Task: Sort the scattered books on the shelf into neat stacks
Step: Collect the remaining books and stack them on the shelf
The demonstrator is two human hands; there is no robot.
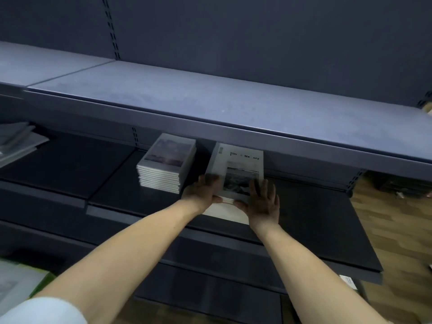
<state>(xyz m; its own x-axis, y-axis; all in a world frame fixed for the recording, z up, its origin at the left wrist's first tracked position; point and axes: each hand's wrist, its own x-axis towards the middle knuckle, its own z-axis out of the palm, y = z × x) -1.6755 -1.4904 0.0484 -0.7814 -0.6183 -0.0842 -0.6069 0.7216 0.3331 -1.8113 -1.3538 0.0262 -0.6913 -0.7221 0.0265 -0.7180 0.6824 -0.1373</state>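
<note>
A stack of white books (236,160) with a photo cover and dark title lettering lies on the dark middle shelf (315,218). My left hand (202,191) grips its near left corner, fingers over the cover and thumb at the front edge. My right hand (263,202) holds the near right corner, fingers spread on the cover and thumb against the front edge. The top few books sit a little back from the white page edges below. A second neat stack (163,164) with a purple-toned cover stands just to the left, apart from my hands.
A loose pile of grey books (16,141) lies at the far left of the same shelf. The upper shelf (210,99) overhangs the stacks. More books (18,284) lie at the lower left; wooden floor (402,230) shows at the right.
</note>
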